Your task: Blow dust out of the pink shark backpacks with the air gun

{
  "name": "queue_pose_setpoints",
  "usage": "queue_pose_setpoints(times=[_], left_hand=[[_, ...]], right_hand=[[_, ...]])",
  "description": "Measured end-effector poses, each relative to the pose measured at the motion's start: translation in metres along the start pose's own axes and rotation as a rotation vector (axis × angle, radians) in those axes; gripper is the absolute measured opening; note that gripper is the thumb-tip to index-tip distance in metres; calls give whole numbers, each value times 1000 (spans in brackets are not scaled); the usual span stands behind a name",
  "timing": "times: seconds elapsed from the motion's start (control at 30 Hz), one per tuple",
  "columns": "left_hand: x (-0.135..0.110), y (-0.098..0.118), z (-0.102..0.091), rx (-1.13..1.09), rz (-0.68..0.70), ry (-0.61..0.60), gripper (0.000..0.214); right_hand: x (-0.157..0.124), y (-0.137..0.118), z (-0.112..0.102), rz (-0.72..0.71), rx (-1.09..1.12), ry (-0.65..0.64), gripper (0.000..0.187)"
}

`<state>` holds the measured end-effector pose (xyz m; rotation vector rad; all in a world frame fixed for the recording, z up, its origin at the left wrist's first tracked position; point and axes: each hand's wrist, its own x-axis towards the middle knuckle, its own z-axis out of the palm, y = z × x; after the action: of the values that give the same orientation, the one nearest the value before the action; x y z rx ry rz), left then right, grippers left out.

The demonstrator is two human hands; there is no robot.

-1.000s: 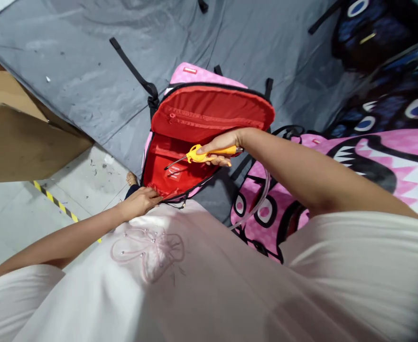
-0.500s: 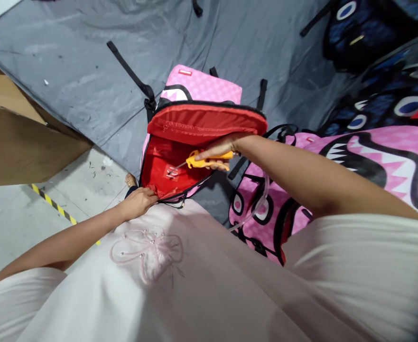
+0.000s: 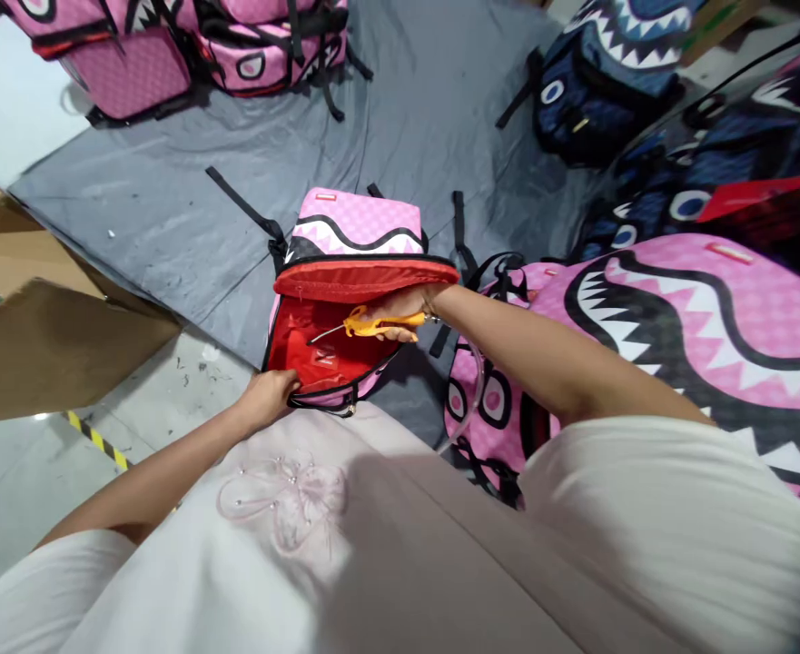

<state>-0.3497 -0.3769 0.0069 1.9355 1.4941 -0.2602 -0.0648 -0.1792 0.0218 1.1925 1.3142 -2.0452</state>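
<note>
An unzipped pink backpack (image 3: pixel 365 222) with a shark-mouth print lies in front of me, its red lining (image 3: pixel 304 354) showing. Inside the opening, my right hand (image 3: pixel 400 313) is wrapped round a yellow air blow gun (image 3: pixel 379 325). The thin metal nozzle points left into the bag, and a clear hose (image 3: pixel 473 400) hangs from the gun. At the bag's near left edge, my left hand (image 3: pixel 273 395) grips the rim, its fingertips partly hidden by the fabric. The raised red-lined flap (image 3: pixel 365 280) stands above my right hand.
Grey sheeting (image 3: pixel 406 118) covers the work surface. Several pink backpacks (image 3: pixel 713 318) lie close on the right, with blue backpacks (image 3: pixel 604 100) behind. More pink bags (image 3: pixel 127 73) stand at the far left. A cardboard box (image 3: pixel 65 345) is at the left, beside yellow-black floor tape (image 3: pixel 96 436).
My view has tilted up, bringing the far-left pink bags into sight. The blow gun's nozzle has shifted left within the bag. Both hands keep their holds.
</note>
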Motion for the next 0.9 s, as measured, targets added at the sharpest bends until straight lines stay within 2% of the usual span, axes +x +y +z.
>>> queue_pose_setpoints(times=[0.07, 0.13, 0.17, 0.23, 0.37, 0.43, 0.53, 0.6, 0.63, 0.73, 0.8, 0.9], left_hand=[[21, -3, -10, -12, -58, -144, 22], [42, -5, -16, -5, -55, -248, 19], [50, -6, -17, -1, -53, -260, 18], [64, -8, -17, 9, -68, -207, 17], [74, -13, -23, -21, -102, 10, 24], [76, -17, -39, -130, -50, 104, 27], [83, -23, -80, -615, 108, 216, 42], [89, -24, -111, -929, 191, 239, 51], [92, -24, -125, -997, 203, 234, 52], [99, -26, -154, -986, 158, 222, 51], [98, -34, -163, -938, 137, 167, 52], [90, -64, -167, -870, 153, 73, 53]], right_hand=[[-14, -2, 4, 179, -99, -138, 60], [-28, -2, 11, 270, -97, -109, 64], [-34, -2, 15, 302, -92, -70, 64], [-45, 0, 25, 371, -71, -2, 63], [-63, 3, 48, 442, 23, 121, 59], [-71, 5, 60, 426, 72, 134, 53], [-83, 15, 78, 416, 122, 108, 48], [-89, 27, 94, 397, 157, 188, 49], [-89, 34, 103, 366, 184, 265, 49], [-78, 54, 140, 224, 326, 518, 48], [-63, 65, 167, 128, 467, 612, 48], [-41, 78, 210, 5, 669, 718, 47]])
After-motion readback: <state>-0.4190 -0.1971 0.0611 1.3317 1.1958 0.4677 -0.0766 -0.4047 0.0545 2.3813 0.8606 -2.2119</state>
